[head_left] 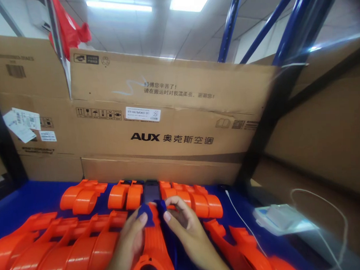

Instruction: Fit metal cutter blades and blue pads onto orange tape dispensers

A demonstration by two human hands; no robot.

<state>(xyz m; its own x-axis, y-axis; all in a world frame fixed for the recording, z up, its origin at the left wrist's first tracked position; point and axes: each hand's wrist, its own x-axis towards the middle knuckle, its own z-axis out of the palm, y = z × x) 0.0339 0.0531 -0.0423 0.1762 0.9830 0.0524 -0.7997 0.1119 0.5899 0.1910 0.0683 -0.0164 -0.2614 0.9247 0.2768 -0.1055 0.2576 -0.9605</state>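
Note:
My left hand (136,229) is closed around the far end of an orange plastic part (156,244), which has a round ring at its near end. Under my left thumb, a blue flap (145,215) lies over the orange piece. My right hand (186,223) pinches a small dark blue piece (161,209) between thumb and forefinger, right beside the tip of the orange part. Whether the two blue bits are joined is hidden by the fingers. Just beyond my hands stands a dark phone-like device (151,192).
Rows of similar orange parts (68,253) lie at left, more (206,203) behind my hands and others (246,251) at right on the blue surface (13,200). A cardboard wall (109,133) rises behind. A white cable (242,215) and pale plastic box (283,218) sit right.

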